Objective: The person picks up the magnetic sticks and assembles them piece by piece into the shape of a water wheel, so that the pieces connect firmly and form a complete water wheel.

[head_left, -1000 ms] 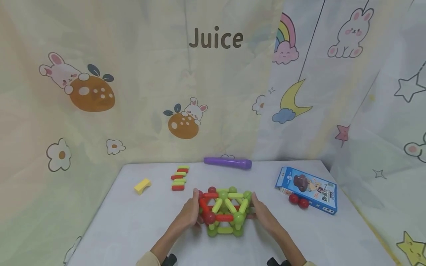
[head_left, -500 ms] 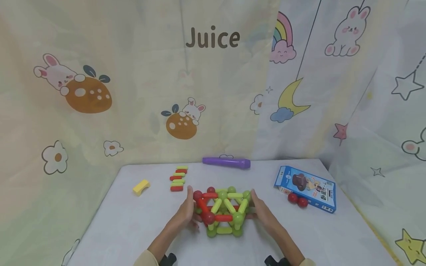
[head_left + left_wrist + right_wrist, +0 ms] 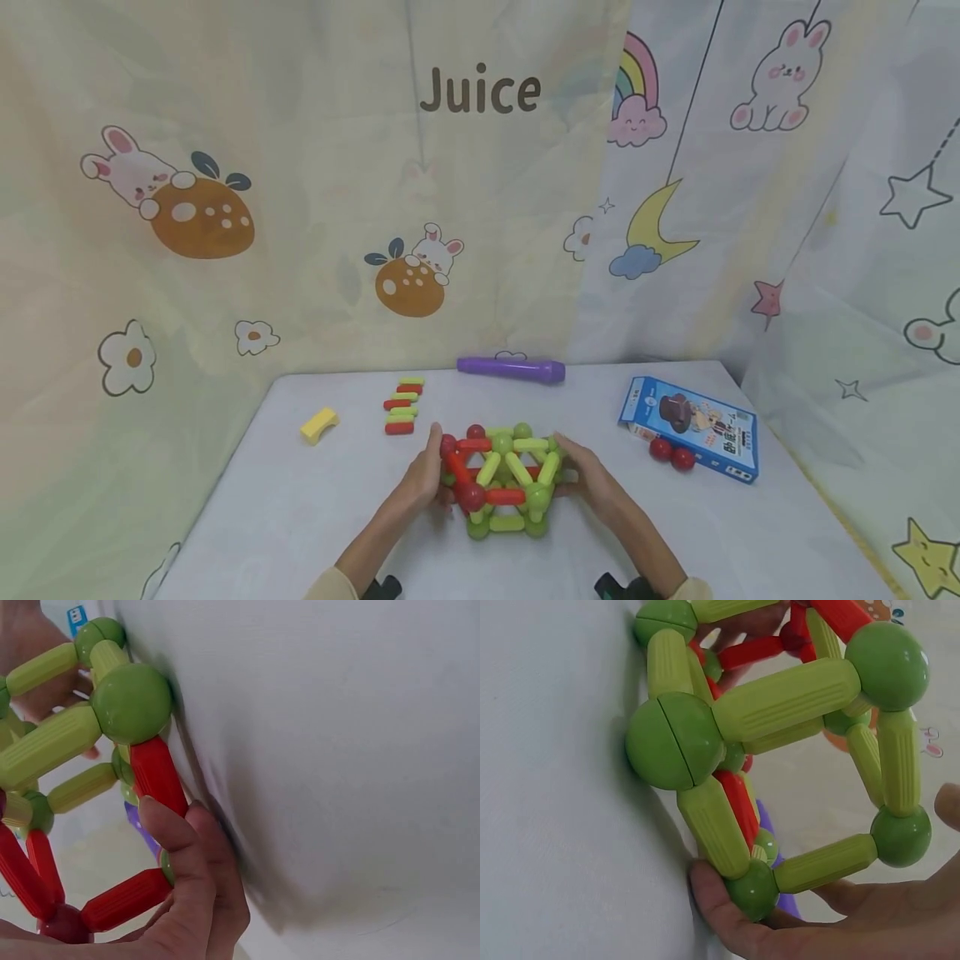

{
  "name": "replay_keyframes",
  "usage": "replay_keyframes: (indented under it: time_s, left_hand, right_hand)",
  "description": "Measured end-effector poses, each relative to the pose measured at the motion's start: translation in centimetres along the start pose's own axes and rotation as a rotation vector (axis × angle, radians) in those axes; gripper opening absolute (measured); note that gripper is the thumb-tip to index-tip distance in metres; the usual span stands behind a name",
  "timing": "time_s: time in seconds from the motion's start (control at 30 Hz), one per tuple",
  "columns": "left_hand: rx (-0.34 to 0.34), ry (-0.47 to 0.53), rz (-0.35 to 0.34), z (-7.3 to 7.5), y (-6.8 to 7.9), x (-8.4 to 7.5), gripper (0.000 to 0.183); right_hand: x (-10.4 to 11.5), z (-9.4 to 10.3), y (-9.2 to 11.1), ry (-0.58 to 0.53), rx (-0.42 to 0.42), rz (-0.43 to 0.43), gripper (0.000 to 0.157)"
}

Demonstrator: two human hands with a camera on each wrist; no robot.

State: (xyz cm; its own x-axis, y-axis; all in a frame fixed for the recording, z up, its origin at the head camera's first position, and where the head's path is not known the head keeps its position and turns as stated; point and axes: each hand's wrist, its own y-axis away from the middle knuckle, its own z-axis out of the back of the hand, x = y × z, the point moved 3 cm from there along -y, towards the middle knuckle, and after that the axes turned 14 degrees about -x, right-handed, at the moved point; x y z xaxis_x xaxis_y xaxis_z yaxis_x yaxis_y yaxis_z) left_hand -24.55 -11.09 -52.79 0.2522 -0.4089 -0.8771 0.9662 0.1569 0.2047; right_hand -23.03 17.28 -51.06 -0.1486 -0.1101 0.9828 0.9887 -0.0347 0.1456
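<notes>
Between the two hands stands a magnetic ball-and-stick frame [image 3: 502, 442], built of green and red balls joined by light green and red sticks. My left hand [image 3: 422, 483] holds its left side. In the left wrist view, the fingers [image 3: 180, 859] curl at a low red stick [image 3: 159, 776] beside the table surface. Its right side is held by my right hand [image 3: 596, 483], whose upper fingertips overlap the upper right green ball. In the right wrist view, a fingertip [image 3: 714, 889] presses in beside a low green ball [image 3: 754, 891]. Part of both hands is hidden behind the frame.
Loose red and light green sticks [image 3: 401, 414] lie in a column behind the frame. A yellow arch block [image 3: 320, 425] sits to the left, a purple tapered tube [image 3: 512, 368] along the back edge. At right, two red balls [image 3: 672, 454] rest against a blue box [image 3: 697, 427].
The right hand has shifted left, so its fingertips now overlap the upper right green ball. The left hand drew slightly away, then came back against the frame, which has barely moved.
</notes>
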Motion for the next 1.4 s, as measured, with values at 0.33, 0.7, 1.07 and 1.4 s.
replay_keyframes:
  time_s: [0.33, 0.7, 1.07, 1.4]
  left_hand:
    - [-0.054, 0.044, -0.103, 1.1, 2.6, -2.9, 0.081]
    - [-0.202, 0.119, -0.265, 1.4, 3.2, -2.9, 0.081]
    - [-0.222, 0.157, -0.408, 1.3, 2.5, -2.7, 0.047]
    - [-0.173, 0.156, -0.459, 1.4, 2.4, -2.2, 0.049]
  right_hand:
    - [0.6, 0.0, 0.2, 0.060, 0.074, 0.050, 0.068]
    - [0.8, 0.1, 0.2, 0.182, -0.014, 0.432, 0.071]
    - [0.5, 0.2, -0.1, 0.203, -0.028, 0.663, 0.092]
    - [0.8, 0.5, -0.3, 0.294, -0.033, 0.780, 0.120]
